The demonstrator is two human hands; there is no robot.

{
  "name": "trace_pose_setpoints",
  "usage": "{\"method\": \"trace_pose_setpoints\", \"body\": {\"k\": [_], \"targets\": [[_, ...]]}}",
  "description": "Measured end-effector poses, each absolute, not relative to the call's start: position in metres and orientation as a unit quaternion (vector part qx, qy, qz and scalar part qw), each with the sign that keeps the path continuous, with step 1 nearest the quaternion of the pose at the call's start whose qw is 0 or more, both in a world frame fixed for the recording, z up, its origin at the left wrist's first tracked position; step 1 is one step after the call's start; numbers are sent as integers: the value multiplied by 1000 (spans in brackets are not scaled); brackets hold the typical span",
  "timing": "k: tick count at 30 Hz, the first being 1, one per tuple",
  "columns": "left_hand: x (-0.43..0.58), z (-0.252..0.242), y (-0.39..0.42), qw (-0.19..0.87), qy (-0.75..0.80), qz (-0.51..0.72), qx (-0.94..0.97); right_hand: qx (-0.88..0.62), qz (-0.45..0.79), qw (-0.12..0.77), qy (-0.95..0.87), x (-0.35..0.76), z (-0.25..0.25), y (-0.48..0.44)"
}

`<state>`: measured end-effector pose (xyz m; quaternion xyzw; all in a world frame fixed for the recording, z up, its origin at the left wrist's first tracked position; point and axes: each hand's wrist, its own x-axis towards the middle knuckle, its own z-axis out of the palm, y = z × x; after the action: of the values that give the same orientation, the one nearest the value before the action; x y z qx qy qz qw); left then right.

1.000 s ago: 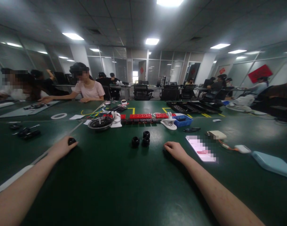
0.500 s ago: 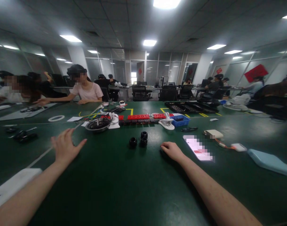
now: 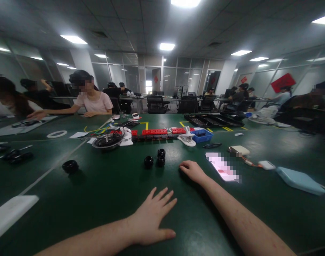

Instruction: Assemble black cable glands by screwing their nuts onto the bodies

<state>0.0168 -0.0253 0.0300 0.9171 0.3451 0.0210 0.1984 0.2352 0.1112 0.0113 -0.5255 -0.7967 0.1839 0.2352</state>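
My left hand (image 3: pixel 155 217) is over the near middle of the green table, palm down, fingers spread and holding nothing. Beyond it, three glossy black rounded pieces (image 3: pixel 160 161) with hollow tops stand close together; their exact kind is unclear. A similar black piece (image 3: pixel 70 166) stands by itself to the left. My right hand (image 3: pixel 192 171) rests on the table just right of the trio, its fingers curled in. Nothing shows in that hand, though its underside is hidden. A phone (image 3: pixel 222 168) with a lit screen lies beside it.
Across the middle stand a dark round bowl (image 3: pixel 107 142), a row of red blocks (image 3: pixel 154 131), a white clip stand (image 3: pixel 187 139) and a blue bin (image 3: pixel 203 137). A light blue case (image 3: pixel 299 180) lies right, a white box (image 3: pixel 14 215) left. A co-worker (image 3: pixel 91 101) sits opposite.
My left hand has moved from the left side to the near middle. A black piece now shows near where that hand was. My right hand has stayed in place.
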Motion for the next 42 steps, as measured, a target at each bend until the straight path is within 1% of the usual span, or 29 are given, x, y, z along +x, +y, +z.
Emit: {"method": "trace_pose_setpoints", "body": {"k": [6,11,19,26,37,42], "targets": [[13,34,-20,223,344,19,912,-562,228,248,-755,217,20,138],[14,35,-21,223,344,12,912,-526,244,235,-780,175,39,169],[13,36,-19,229,338,12,913,-489,239,125,-829,132,54,197],[13,41,-19,241,336,11,910,-515,258,90,-813,149,54,217],[13,42,-19,246,341,-5,907,-547,343,100,-757,183,55,213],[12,37,-19,242,343,11,907,-557,363,97,-741,209,57,200]]}}
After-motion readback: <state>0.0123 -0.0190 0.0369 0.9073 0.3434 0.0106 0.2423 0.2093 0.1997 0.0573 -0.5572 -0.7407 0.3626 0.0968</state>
